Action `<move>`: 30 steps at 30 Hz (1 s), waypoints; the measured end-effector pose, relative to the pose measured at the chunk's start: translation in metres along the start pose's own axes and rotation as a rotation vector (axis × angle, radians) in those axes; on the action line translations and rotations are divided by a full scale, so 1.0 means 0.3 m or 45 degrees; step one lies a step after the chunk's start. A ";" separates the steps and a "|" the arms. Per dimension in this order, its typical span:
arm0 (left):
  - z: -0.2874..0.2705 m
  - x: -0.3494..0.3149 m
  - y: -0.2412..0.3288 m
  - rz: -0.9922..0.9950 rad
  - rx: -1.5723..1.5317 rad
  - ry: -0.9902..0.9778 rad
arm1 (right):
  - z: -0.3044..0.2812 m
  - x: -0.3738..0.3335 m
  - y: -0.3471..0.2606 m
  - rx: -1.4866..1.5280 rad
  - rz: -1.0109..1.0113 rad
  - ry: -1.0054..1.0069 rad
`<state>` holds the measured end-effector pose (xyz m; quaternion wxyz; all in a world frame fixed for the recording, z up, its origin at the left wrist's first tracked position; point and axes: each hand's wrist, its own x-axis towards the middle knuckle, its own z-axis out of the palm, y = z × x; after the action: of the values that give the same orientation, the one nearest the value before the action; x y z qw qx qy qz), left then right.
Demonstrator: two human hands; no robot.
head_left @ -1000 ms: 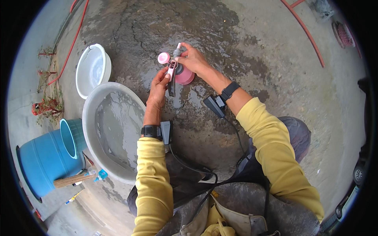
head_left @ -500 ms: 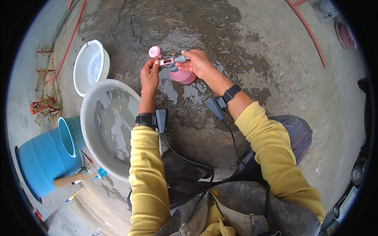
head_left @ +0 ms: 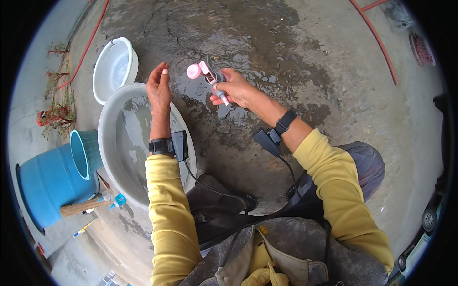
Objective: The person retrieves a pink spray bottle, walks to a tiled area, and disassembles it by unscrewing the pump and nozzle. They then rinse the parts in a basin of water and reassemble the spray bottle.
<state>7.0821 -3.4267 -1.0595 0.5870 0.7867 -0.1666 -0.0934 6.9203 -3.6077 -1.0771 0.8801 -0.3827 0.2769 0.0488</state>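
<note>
Head view: right hand gripping the sprayer, left hand hovering apart

In the head view, the right hand is wrapping around the pink-and-grey sprayer, with the fingers closing on it and the thumb lying across its grey part. The sprayer is sitting in that hand above the wet floor, to the right of the tub. Its round pink knob is facing the left hand, and its nozzle is slanting back toward the person. The right hand is hiding much of the sprayer's lower part.

The left hand is hovering clear of the sprayer, its fingers bending loosely and its thumb standing beside them; it is holding nothing that shows. It is overlapping the tub's far rim in the picture, though how high above it cannot be told.

Both wrists are wearing black straps, 1 on each, and both arms are showing yellow sleeves.

The tub is holding water. Beyond it a white basin is standing just beside its rim. To the left, a green bucket is lying against a blue barrel, and a piece of wood is resting near a small blue bottle. A red hose is running along the far left.
</note>
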 end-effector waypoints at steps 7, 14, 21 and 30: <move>-0.635 -0.162 -0.388 -0.356 0.665 0.696 | 0.021 0.044 0.085 0.675 -0.239 0.137; -0.668 -0.409 -0.624 -1.278 -0.748 0.581 | 0.044 0.062 0.066 0.624 -0.221 0.133; -0.243 -0.216 -0.069 -0.721 -1.189 -0.497 | 0.047 0.100 0.079 0.640 -0.201 0.081; 0.157 -0.203 0.073 -0.365 -0.048 -0.433 | -0.001 0.055 -0.008 0.158 -0.132 0.191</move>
<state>7.0063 -3.4516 -1.0553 0.5458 0.7642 -0.1480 -0.3102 6.9348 -3.6117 -1.0845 0.8803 -0.3438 0.3241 -0.0429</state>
